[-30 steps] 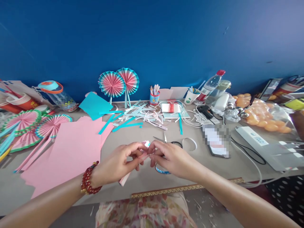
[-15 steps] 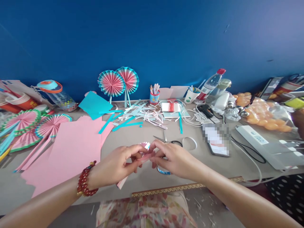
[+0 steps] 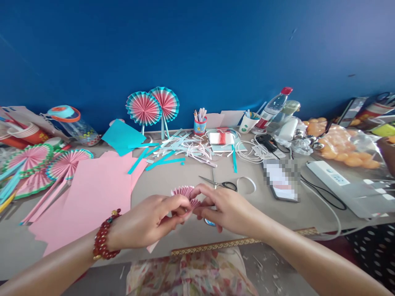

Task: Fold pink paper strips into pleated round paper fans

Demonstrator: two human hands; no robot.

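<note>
Between my hands is a pink pleated paper fan (image 3: pixel 182 190), its folds partly spread at the top. My left hand (image 3: pixel 160 216) pinches its lower part with thumb and fingers, and a pale pink end pokes out below that hand. My right hand (image 3: pixel 220 205) grips the fan's right side, fingertips close to the left ones. The fingers hide much of the fan. Under the right fingers a roll of blue-patterned tape (image 3: pixel 210 222) shows in part. Just beyond the right hand lie scissors (image 3: pixel 228 186) with black handles, blades apart, and a white paper loop (image 3: pixel 250 190).
Pink sheets (image 3: pixel 98 193) cover the left of the table. Finished fans (image 3: pixel 143 107) lean on the blue wall; others (image 3: pixel 69 164) lie at left. Paper strips (image 3: pixel 177 146) heap behind. On the right are a phone (image 3: pixel 280 181), a power strip (image 3: pixel 336 181) and a bottle (image 3: pixel 273 111).
The pleated fan has opened out more above my left fingers, where it was mostly hidden. My left hand has shifted slightly left and down; the right hand has barely moved.
</note>
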